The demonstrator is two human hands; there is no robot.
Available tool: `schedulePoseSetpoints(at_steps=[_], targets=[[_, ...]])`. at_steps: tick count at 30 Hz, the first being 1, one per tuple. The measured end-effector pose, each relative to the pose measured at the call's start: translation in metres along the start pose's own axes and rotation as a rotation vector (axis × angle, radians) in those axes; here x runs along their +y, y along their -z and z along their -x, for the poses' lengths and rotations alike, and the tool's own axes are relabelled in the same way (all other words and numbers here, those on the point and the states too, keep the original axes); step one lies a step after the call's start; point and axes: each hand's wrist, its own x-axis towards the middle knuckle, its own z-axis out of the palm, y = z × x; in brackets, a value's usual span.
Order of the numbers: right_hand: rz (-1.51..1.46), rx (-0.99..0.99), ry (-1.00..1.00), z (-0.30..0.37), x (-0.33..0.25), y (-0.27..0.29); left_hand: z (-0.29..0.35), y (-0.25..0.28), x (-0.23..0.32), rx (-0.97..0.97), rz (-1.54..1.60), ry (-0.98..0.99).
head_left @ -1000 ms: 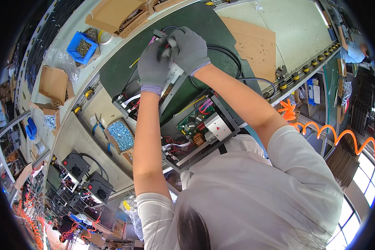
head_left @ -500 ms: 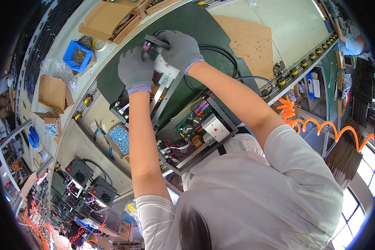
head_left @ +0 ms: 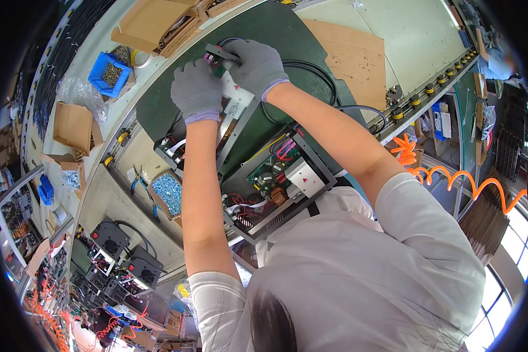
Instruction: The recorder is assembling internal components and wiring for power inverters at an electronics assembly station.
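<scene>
Both my hands wear grey knitted gloves and meet at the far end of an open metal chassis (head_left: 236, 112) with a silver heatsink block inside. My left hand (head_left: 197, 89) has its fingers curled in beside the dark end panel (head_left: 222, 54); whatever they pinch is hidden. Around the right side of that panel my right hand (head_left: 256, 67) is closed, its fingertips partly out of sight. Pink-purple wires show between the hands. Nearer my body lies a second open chassis (head_left: 276, 182), with a green circuit board, a copper coil and a silver heatsink.
A black cable (head_left: 311, 69) lies coiled on the dark green mat (head_left: 176, 61). To the left are a carton of small blue parts (head_left: 168, 193), pliers (head_left: 138, 179) and a blue bin of screws (head_left: 110, 75). Flat cardboard (head_left: 352, 58) lies at the right, above an orange coiled hose (head_left: 466, 183).
My left hand has shifted slightly right and up, closer to my right hand. My right hand stays at the end panel, nearly unmoved.
</scene>
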Motion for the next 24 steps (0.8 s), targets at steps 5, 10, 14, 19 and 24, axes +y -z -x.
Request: schedulePoseSetpoints(at_steps=[5,10,14,19,24], targets=[[-0.002,0.053,0.048,-0.001,0.0,-0.001,-0.003,-0.005,0.004,0.0,-0.002,0.003],[0.019,-0.038,0.009,0.0,0.0,0.004,0.007,-0.01,-0.005,0.136,0.086,0.016],[0.01,-0.011,0.012,0.0,-0.001,0.004,0.008,-0.013,-0.004,0.143,0.105,0.054],[0.023,-0.017,0.007,-0.001,-0.002,0.004,0.005,-0.013,-0.002,0.072,0.111,0.099],[0.028,-0.008,0.03,-0.002,-0.001,0.004,0.003,-0.016,-0.001,0.106,0.163,0.132]])
